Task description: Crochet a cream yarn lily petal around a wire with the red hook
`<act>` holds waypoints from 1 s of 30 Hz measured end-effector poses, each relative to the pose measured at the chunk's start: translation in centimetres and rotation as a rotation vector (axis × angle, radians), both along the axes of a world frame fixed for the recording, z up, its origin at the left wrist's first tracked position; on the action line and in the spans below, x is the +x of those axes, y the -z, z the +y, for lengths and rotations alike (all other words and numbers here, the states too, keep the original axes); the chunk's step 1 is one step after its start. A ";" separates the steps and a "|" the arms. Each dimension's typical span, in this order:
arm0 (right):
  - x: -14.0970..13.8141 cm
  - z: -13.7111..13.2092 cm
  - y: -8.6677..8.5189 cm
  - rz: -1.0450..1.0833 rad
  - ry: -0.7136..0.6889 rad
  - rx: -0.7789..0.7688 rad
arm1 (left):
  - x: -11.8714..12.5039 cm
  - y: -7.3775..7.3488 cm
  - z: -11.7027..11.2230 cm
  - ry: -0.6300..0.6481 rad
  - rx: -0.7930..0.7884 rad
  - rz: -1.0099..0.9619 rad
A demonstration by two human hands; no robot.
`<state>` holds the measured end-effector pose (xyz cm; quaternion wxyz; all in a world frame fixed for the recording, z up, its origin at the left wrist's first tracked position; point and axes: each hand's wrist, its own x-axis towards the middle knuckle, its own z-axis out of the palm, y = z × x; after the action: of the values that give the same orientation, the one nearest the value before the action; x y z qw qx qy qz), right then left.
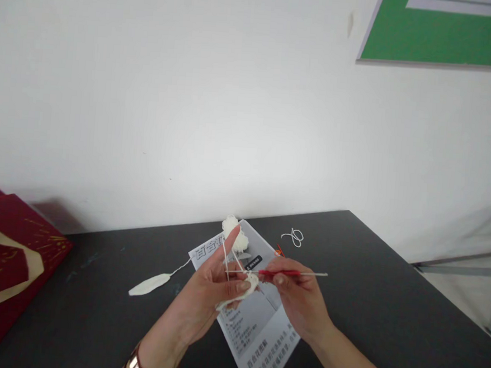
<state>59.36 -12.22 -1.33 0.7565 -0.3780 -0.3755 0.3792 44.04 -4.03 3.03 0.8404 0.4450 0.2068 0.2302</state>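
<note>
My left hand (215, 288) pinches a small cream crochet piece (250, 285) between thumb and fingers. Its index finger points up, with the yarn (225, 255) looped over it and running down to the work. In my right hand (301, 291) is a crochet hook (292, 273) with a red grip, held level, its thin metal shaft reaching left through the stitches. Behind the left fingers sits a ball of cream yarn (239, 241). A printed pattern sheet (261, 325) lies under both hands, partly covered by them.
On the dark table (359, 304) rests a finished leaf-shaped crochet piece (150, 284) with a yarn tail. A loose white yarn loop (296, 237) and a small orange item (280, 250) lie beyond my right hand. Red gift bags (8, 268) stand at left, against the white wall (216, 120).
</note>
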 end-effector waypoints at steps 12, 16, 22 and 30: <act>0.2 0.0 -1.4 0.360 -0.262 -0.102 | -1.0 -0.7 -0.4 0.141 0.100 0.032; 0.9 -0.1 -1.6 0.265 -0.227 -0.111 | -1.2 -0.9 -0.5 0.170 0.115 0.051; 2.1 -0.8 -2.2 0.032 -0.128 -0.099 | -1.3 -0.9 -0.6 0.211 0.154 0.124; 2.6 -1.6 -2.4 -0.228 -0.087 0.049 | -1.2 -0.5 -0.6 0.212 0.211 0.144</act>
<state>61.99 -13.84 1.08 0.7008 -0.3833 -0.4844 0.3570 42.82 -4.62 3.51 0.7917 0.5653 0.1931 0.1282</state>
